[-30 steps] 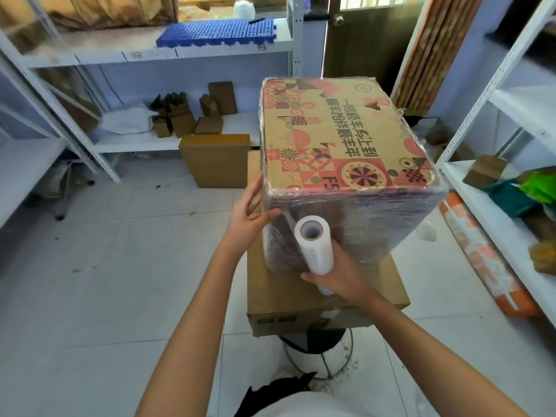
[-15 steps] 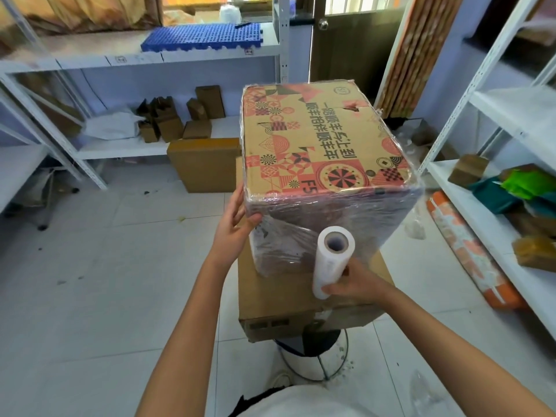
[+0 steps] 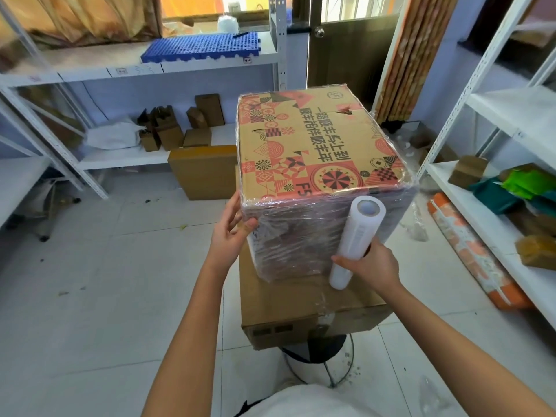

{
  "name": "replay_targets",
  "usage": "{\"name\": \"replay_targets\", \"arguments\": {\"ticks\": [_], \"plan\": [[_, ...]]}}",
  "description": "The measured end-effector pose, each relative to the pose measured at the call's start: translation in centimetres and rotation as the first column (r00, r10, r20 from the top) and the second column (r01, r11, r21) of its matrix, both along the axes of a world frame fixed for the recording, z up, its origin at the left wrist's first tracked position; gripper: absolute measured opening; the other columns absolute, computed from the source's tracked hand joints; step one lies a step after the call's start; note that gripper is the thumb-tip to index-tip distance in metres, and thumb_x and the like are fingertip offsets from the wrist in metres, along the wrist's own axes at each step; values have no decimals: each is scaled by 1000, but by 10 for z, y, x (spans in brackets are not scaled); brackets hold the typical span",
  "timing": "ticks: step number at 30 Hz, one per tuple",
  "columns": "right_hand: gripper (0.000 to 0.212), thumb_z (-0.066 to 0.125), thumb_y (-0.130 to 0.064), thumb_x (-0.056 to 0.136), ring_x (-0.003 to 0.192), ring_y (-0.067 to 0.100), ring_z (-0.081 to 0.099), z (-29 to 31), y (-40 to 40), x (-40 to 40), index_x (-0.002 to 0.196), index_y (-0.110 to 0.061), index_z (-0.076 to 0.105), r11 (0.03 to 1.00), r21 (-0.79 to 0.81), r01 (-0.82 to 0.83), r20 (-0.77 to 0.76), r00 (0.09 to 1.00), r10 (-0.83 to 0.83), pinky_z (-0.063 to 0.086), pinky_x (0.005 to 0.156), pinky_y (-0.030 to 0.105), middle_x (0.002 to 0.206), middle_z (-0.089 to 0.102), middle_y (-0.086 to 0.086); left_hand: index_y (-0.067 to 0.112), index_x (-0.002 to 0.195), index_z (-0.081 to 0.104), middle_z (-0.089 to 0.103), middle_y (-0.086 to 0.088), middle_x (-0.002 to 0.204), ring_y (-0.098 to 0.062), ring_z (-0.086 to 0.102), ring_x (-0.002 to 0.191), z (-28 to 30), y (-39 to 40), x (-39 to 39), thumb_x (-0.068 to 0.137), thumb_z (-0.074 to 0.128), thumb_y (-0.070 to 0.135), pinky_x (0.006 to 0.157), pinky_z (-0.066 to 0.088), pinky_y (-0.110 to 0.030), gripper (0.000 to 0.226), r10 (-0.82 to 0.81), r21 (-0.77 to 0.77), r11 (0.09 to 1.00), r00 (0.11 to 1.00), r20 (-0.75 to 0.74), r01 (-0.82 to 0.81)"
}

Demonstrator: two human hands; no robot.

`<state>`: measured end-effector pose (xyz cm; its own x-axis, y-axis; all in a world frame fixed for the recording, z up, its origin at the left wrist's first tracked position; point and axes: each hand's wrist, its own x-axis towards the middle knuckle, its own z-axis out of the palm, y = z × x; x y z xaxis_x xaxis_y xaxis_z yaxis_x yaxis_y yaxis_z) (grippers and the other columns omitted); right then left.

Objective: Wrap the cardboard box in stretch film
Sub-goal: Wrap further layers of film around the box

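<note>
- The roll of film (image 3: 356, 242) now stands in front of the right half of the box's near face; a second ago it was close to the near left corner. The film trails across that face, so this pass is nearly laid.
- The right hand (image 3: 371, 266) grips the roll low down, fingers curled round it, with the roll tilted so its open top leans toward the box.
- The left hand (image 3: 233, 233) rests on the near left corner with straight fingers along the side and the thumb pressed on the front film; it holds nothing, only steadies the box and pins the film.
- The printed box (image 3: 313, 155) sits on a plain carton (image 3: 301, 302), which is perched on a stool (image 3: 316, 350). Its sides already carry several cloudy layers; the top is still bare card.
- The next turn likely goes round the near right corner (image 3: 409, 188), where the film may snag or tear.
- The shelf rack (image 3: 445, 139) stands near that side, with a striped bundle (image 3: 469, 251) on the floor below, so room is tight there. The left side opens onto bare tiled floor (image 3: 105, 281).
</note>
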<state>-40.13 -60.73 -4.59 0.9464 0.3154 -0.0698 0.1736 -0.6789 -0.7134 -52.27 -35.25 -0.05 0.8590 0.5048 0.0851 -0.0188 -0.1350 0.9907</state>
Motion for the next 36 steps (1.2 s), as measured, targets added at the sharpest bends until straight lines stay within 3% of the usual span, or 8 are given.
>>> {"name": "replay_targets", "arguments": {"ticks": [9,16,22,27,30,32,34,36], "plan": [[84,81,-55,62,110,30,58,-2,13,-2,126,-19,40,997,35,64,-38,997,-62,49,82,41,120,60,5,46,140,27,41,10,147,-12,44,129,1,-2,1,85,59,45,100,42,-31,63,1,107,994,1000,-20,1],[77,73,-67,63,99,21,63,-12,-4,-12,122,-23,48,995,-77,63,48,997,-59,43,67,25,112,66,1,48,140,25,43,13,144,-3,47,121,0,-4,1,75,55,71,94,42,-20,75,16,131,991,1000,-13,-14],[85,78,-60,63,108,28,60,-5,7,-9,126,-15,42,966,-82,244,41,970,-242,46,79,33,121,61,8,40,144,25,41,8,147,-10,44,128,-6,-7,4,86,55,49,97,42,-26,66,29,147,989,999,-22,-26],[97,76,-71,51,109,24,58,-19,10,-7,126,-22,39,970,160,184,-25,983,-183,54,85,46,119,57,3,34,147,27,41,6,147,-12,45,127,-7,-1,1,85,57,46,94,44,-25,70,41,130,991,999,-7,-40],[90,82,-59,55,110,17,54,-23,-2,2,125,-25,37,956,291,45,-87,996,-21,55,84,35,115,53,-2,34,145,29,40,6,147,-12,43,128,-7,-3,2,83,54,50,100,42,-32,69,72,190,980,997,-33,-64],[72,83,-27,70,109,9,51,-19,-13,7,122,-38,34,954,290,-70,-78,992,96,50,82,17,114,50,-11,21,141,37,45,-4,142,-15,45,125,-5,-11,1,85,53,52,100,42,-39,66,249,419,881,968,-15,-220],[67,78,-22,76,110,8,52,-19,-22,12,119,-46,32,958,260,-125,-78,986,149,51,86,20,117,51,-11,8,124,48,55,-15,122,-22,50,111,-3,-27,-1,87,57,40,89,46,-41,50,378,696,567,890,255,-440],[67,77,-30,77,114,10,51,-22,-30,14,123,-47,31,958,250,-139,-69,985,161,51,93,32,123,51,-6,6,107,50,57,-14,105,-24,50,97,-3,-56,3,89,56,20,78,42,-36,25,67,819,270,859,508,-506]]}}
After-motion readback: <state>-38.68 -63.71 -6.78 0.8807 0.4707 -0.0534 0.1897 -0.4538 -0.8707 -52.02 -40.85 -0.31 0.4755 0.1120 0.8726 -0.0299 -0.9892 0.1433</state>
